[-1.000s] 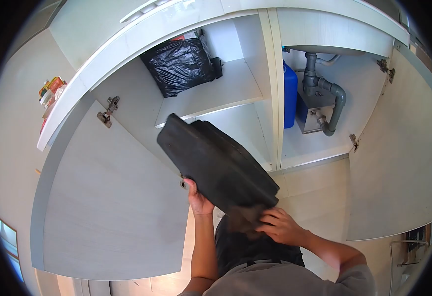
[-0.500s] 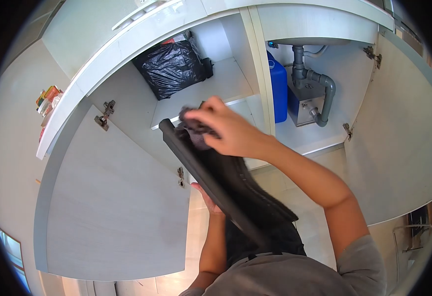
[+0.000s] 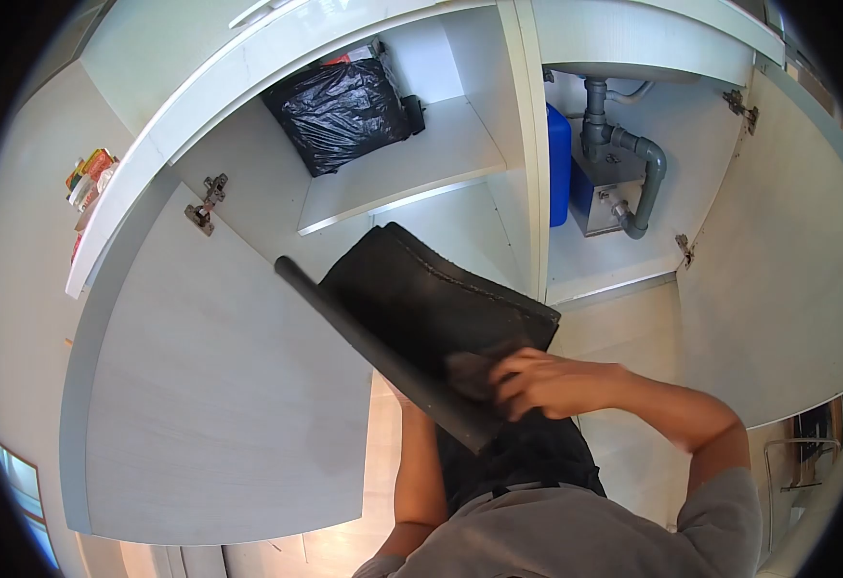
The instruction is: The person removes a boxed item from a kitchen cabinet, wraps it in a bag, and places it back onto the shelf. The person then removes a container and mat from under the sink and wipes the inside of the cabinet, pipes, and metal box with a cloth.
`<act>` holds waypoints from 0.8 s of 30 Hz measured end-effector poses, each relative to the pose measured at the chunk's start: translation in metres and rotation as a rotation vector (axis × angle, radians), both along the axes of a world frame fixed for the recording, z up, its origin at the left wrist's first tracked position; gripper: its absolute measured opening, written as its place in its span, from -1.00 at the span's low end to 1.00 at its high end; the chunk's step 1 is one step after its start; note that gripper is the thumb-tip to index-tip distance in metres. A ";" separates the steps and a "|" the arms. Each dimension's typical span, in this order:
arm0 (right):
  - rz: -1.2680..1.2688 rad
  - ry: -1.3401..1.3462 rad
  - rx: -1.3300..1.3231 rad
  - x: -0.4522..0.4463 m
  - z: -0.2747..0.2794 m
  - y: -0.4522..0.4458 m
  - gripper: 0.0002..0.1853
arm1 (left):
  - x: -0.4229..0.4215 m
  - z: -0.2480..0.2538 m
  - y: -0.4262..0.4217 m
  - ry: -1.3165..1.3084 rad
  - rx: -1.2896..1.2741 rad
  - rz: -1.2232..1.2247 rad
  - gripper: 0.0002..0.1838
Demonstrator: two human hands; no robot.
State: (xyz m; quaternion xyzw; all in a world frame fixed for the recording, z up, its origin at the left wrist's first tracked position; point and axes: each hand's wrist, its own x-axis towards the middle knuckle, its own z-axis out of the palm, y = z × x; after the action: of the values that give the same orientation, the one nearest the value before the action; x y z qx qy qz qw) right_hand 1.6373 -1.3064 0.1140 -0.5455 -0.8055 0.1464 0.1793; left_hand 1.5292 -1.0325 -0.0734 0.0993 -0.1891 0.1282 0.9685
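Note:
A black, mat-like sheet (image 3: 421,299) with a rolled or raised near edge and a stitched-looking far edge hangs slantwise in front of the open cabinet. My left hand (image 3: 399,391) holds it from beneath on the left; most of that hand is hidden behind the sheet. A crumpled dark cloth (image 3: 470,374) is bunched in my right hand (image 3: 547,383). That hand presses the cloth against the lower right part of the sheet's inner face, with its fingers closed and somewhat blurred.
Open cabinet doors stand at left (image 3: 238,385) and right (image 3: 778,260). On the shelf (image 3: 441,169) lies a black plastic bag (image 3: 344,111). Under the sink are a blue jug (image 3: 557,169), a grey drain pipe (image 3: 655,183) and a metal box (image 3: 600,197).
My right hand has swept the cloth from the sheet's upper end down to its lower right. The sheet has turned, with more of its inner face showing.

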 end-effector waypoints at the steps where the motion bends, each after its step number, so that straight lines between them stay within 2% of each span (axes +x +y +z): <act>1: -0.029 0.069 -0.102 0.011 -0.005 -0.017 -0.58 | -0.004 0.001 0.003 0.035 -0.003 0.020 -0.22; 3: -0.179 0.040 -0.338 0.045 -0.014 -0.045 -0.51 | -0.012 0.002 0.006 0.097 0.009 0.052 -0.21; 5: -0.542 0.259 -0.398 0.073 -0.017 -0.052 -0.63 | -0.013 0.003 0.007 0.154 0.039 0.062 -0.20; 7: -0.841 0.958 0.051 0.069 -0.027 -0.038 -0.74 | -0.008 0.002 -0.001 0.213 0.077 0.051 -0.18; 8: -0.821 1.216 -0.013 0.066 -0.017 -0.027 -0.53 | -0.006 0.002 -0.005 0.249 0.099 0.053 -0.18; 10: -0.498 1.422 0.064 0.063 -0.035 0.004 -0.56 | 0.001 0.006 -0.019 0.311 0.127 0.064 -0.17; 11: -0.565 1.354 -0.071 0.045 -0.014 0.014 -0.50 | 0.003 0.008 -0.022 0.360 0.147 0.086 -0.16; 12: -0.632 1.396 -0.157 0.030 -0.012 0.032 -0.48 | 0.003 0.015 -0.024 0.403 0.165 0.118 -0.16; 13: -0.631 1.397 -0.149 0.026 -0.014 0.038 -0.48 | 0.001 0.023 -0.024 0.442 0.184 0.157 -0.15; 15: -0.475 1.336 0.005 0.024 -0.018 0.049 -0.52 | -0.009 0.054 -0.020 0.487 0.215 0.289 -0.14; 17: -0.460 1.277 0.095 0.022 -0.004 0.049 -0.45 | -0.024 0.087 -0.024 0.380 0.221 0.319 -0.21; 19: -0.648 0.991 0.124 0.022 0.007 0.050 -0.45 | -0.038 0.115 -0.032 0.123 0.242 0.262 -0.35; 20: -0.647 0.996 0.124 0.021 0.006 0.052 -0.45 | -0.037 0.112 -0.037 0.127 0.245 0.262 -0.35; 21: -0.620 1.031 0.179 0.020 0.003 0.055 -0.48 | -0.033 0.106 -0.048 0.426 0.577 0.490 -0.32; 23: -0.593 1.064 0.239 0.018 0.004 0.057 -0.51 | -0.029 0.098 -0.055 0.725 0.912 0.712 -0.29; 24: -0.636 0.893 0.251 0.015 0.006 0.055 -0.54 | -0.028 0.094 -0.055 0.708 0.848 0.649 -0.33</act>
State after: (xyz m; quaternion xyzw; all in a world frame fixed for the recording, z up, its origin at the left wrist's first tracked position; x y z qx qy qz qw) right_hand 1.6522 -1.2511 0.1199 -0.6211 -0.4587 0.2046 0.6017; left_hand 1.5015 -1.0871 0.0208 0.5622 0.1478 0.2885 0.7608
